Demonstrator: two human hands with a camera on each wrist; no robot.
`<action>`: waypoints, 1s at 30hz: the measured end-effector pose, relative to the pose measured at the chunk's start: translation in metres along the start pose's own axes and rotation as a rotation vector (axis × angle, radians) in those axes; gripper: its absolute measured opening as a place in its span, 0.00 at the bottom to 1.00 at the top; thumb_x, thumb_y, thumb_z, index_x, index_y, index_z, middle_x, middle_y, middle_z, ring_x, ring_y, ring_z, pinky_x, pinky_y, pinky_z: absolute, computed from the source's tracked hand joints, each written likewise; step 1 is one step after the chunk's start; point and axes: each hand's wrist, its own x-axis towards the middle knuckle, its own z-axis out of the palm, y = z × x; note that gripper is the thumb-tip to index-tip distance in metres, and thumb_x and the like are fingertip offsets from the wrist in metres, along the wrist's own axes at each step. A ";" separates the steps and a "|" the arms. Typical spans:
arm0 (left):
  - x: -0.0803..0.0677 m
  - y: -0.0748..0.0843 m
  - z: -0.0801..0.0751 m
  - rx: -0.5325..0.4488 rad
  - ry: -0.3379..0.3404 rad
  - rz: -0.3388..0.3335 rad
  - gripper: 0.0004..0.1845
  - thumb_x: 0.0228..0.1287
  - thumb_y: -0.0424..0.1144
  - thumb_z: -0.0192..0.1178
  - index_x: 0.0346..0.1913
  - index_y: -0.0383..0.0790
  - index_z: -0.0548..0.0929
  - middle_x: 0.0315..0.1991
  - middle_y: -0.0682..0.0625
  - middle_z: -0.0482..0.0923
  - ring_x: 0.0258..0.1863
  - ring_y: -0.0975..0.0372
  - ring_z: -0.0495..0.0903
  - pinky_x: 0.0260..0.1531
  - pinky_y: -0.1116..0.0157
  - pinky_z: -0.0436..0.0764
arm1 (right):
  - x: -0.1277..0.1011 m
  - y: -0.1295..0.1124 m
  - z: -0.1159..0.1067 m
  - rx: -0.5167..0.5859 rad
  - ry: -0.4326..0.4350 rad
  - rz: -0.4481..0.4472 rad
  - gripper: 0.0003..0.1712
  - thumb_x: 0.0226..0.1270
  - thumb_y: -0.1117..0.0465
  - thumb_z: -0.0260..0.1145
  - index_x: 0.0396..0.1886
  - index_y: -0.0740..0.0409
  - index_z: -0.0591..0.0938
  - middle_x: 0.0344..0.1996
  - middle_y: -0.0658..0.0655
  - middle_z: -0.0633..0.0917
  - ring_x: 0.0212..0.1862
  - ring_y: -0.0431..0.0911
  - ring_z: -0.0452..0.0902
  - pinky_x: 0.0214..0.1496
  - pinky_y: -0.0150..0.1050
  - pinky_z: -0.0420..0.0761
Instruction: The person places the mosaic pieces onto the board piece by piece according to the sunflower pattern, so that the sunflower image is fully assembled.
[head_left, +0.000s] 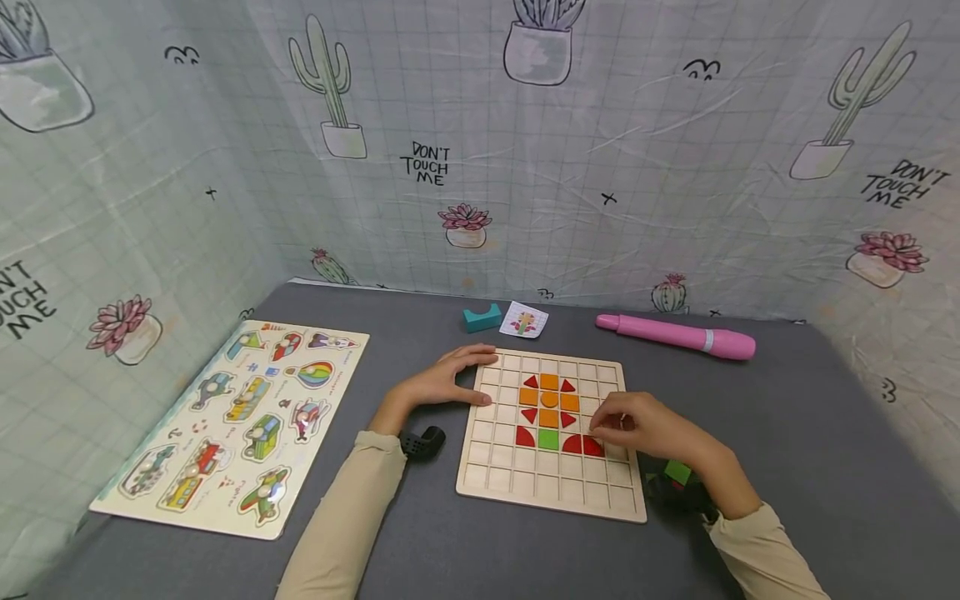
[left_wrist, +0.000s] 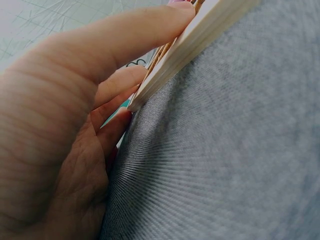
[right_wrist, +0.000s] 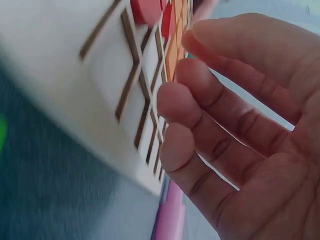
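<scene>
A wooden grid board (head_left: 551, 500) lies on the table, with several red, orange and green pieces set in its squares. The left hand (head_left: 453, 379) rests at the board's left side, fingers extended; in the left wrist view the thumb (left_wrist: 165, 22) touches the top of the board's edge. Over the right part of the board is the right hand (head_left: 637, 425), its fingers loosely bent beside a red quarter-round piece (head_left: 592, 446). In the right wrist view its fingertips (right_wrist: 177, 102) are near the grid, and no piece shows between them.
A picture puzzle board (head_left: 300, 467) lies at the left. Behind the grid board are a teal block (head_left: 482, 318), a small pattern card (head_left: 523, 320) and a pink tube-shaped object (head_left: 675, 334). A green block (head_left: 678, 472) sits beneath the right wrist. Printed fabric walls enclose the table.
</scene>
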 end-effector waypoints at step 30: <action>-0.001 -0.001 0.000 -0.011 -0.005 -0.005 0.40 0.59 0.46 0.69 0.73 0.42 0.66 0.76 0.48 0.54 0.76 0.52 0.47 0.71 0.43 0.45 | -0.054 0.044 -0.040 -0.125 0.093 0.183 0.13 0.52 0.70 0.75 0.38 0.62 0.84 0.36 0.54 0.80 0.36 0.41 0.74 0.33 0.35 0.80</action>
